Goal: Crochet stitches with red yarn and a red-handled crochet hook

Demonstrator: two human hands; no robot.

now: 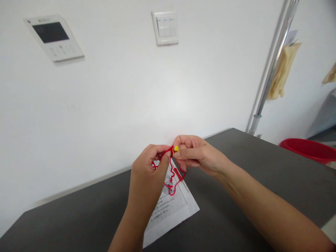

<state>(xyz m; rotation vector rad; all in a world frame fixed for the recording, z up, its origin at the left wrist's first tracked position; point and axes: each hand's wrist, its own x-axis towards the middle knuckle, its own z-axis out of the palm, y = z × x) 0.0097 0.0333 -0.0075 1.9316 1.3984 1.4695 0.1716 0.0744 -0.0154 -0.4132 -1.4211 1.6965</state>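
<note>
My left hand [148,171] pinches a small piece of red yarn work [168,151] between thumb and fingers; most of the piece is hidden by the hand. Thumb and forefinger of my right hand [193,153] are closed on a small yellow stitch marker [176,148], which touches the yarn piece. A loose red yarn strand [172,190] hangs and curls down from the hands. Below them, a crochet hook [177,174] with a red handle and thin metal shaft lies on a printed sheet of paper [183,213].
The dark grey table [236,154] stands against a white wall. A metal pole [273,66] rises at its right back corner, with yellowish gloves [285,70] hanging behind. A red basin [307,148] is beyond the table's right edge. A wall switch [167,28] and an intercom panel [56,38] are above.
</note>
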